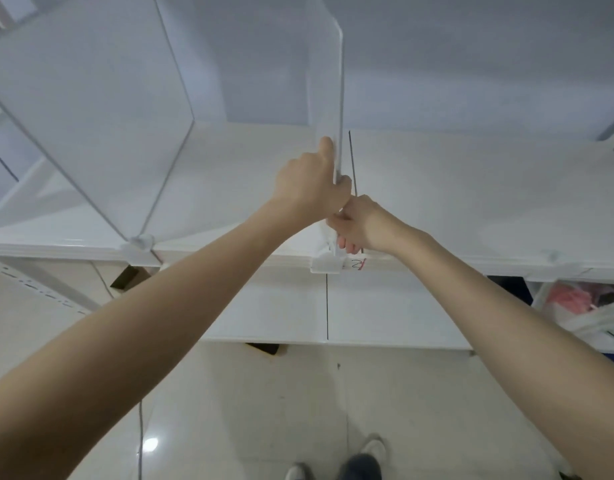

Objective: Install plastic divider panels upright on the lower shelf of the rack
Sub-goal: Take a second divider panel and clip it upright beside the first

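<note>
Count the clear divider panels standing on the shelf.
2: one divider panel at left, another at centre, gripped by the left hand. More may sit out of frame.

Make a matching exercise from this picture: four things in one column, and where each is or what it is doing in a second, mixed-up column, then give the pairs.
Things
1. left hand
2. right hand
3. white clip
4. plastic bag

Places or states
A. under the shelf, far right
B. gripping the divider panel's front edge, higher up
C. on the shelf's front edge, under the panel
D. at the panel's base, just above the clip

Pairs: 1-B, 2-D, 3-C, 4-A
</note>
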Tool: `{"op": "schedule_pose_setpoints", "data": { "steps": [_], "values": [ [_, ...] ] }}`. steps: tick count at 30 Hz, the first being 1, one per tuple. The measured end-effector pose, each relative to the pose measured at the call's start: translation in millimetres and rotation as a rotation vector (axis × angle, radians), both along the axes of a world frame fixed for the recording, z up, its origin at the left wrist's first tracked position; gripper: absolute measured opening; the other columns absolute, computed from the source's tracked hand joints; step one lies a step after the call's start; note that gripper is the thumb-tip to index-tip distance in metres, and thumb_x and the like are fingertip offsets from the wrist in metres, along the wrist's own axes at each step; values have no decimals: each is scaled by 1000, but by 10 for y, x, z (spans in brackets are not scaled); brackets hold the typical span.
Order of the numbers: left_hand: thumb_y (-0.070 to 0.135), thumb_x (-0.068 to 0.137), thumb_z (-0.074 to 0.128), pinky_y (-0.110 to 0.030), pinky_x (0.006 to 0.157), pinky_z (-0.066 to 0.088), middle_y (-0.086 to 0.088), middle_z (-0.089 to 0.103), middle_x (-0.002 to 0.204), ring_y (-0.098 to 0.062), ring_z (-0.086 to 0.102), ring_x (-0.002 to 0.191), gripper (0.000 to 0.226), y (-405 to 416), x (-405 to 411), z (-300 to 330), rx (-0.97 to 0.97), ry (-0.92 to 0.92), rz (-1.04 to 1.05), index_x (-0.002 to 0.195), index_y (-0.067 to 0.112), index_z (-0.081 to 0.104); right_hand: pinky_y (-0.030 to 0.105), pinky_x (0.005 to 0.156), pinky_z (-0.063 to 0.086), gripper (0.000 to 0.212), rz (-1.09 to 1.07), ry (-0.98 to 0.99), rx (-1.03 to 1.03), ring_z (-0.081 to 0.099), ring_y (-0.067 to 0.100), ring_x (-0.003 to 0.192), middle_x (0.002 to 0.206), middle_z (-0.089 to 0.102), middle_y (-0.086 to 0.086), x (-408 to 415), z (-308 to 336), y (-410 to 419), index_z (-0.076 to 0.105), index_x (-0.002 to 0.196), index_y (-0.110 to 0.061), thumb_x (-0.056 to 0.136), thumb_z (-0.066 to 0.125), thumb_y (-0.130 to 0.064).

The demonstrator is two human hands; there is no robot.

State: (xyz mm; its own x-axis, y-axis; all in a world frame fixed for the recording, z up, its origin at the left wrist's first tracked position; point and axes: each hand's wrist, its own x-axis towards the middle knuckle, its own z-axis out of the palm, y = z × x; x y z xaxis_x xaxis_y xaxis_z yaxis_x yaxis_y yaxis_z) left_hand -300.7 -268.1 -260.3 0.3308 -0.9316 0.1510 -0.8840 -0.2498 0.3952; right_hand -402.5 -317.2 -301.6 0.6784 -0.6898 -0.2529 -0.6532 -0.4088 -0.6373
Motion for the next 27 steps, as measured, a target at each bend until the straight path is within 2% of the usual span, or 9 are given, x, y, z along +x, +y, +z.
{"op": "schedule_pose_setpoints", "data": {
  "steps": [3, 5, 11, 14, 19, 23, 27],
  "values": [
    [24, 91, 45, -31, 64, 36, -9, 49, 76, -32, 48, 74, 19, -118, -13, 18, 18, -50, 17, 87, 5, 44, 19, 44, 45, 23, 10, 13, 2, 53, 11, 33, 56, 59, 6, 53, -35, -90, 42, 75, -12, 95, 33, -21],
    [22, 91, 44, -29, 65, 34, -6, 43, 68, -29, 46, 74, 28, -180, -42, 37, 104, -80, 21, 68, 6, 38, 24, 52, 46, 30, 18, 17, 17, 56, 16, 39, 58, 60, 7, 64, -58, -145, 43, 67, -12, 94, 33, -20],
    [21, 90, 45, -29, 69, 34, -6, 46, 77, -28, 46, 78, 22, -285, -34, 62, 189, -99, 9, 74, 6, 41, 25, 56, 46, 30, 6, -8, 29, 56, 20, 43, 58, 60, 8, 73, -91, -189, 44, 62, -9, 90, 34, -15],
    [21, 88, 47, -29, 68, 34, -1, 41, 66, -28, 48, 78, 30, -286, -20, 46, 290, -69, 16, 62, 11, 37, 21, 53, 44, 36, -7, 3, 31, 53, 18, 41, 48, 56, 4, 76, -78, -173, 44, 57, -9, 91, 34, -15],
    [20, 90, 45, -26, 54, 30, 1, 37, 67, -27, 46, 80, 32, -253, 9, 30, 326, -11, 25, 62, 15, 31, 22, 55, 46, 36, -9, -23, 34, 54, 19, 41, 49, 57, 5, 85, -91, -122, 42, 58, -13, 93, 33, -15],
    [21, 92, 42, -29, 65, 32, 2, 38, 68, -26, 46, 83, 28, -230, 1, 17, 350, 41, 16, 66, 12, 36, 22, 56, 47, 34, -24, -23, 53, 55, 19, 42, 53, 59, 6, 85, -88, -105, 43, 61, -14, 93, 33, -16],
    [22, 93, 38, -30, 70, 35, 2, 43, 68, -26, 49, 83, 30, -228, -6, -9, 403, 80, -6, 64, 16, 37, 21, 54, 48, 36, -54, -40, 78, 52, 11, 32, 51, 58, 5, 92, -112, -89, 43, 61, -16, 95, 35, -23]
  ]
}}
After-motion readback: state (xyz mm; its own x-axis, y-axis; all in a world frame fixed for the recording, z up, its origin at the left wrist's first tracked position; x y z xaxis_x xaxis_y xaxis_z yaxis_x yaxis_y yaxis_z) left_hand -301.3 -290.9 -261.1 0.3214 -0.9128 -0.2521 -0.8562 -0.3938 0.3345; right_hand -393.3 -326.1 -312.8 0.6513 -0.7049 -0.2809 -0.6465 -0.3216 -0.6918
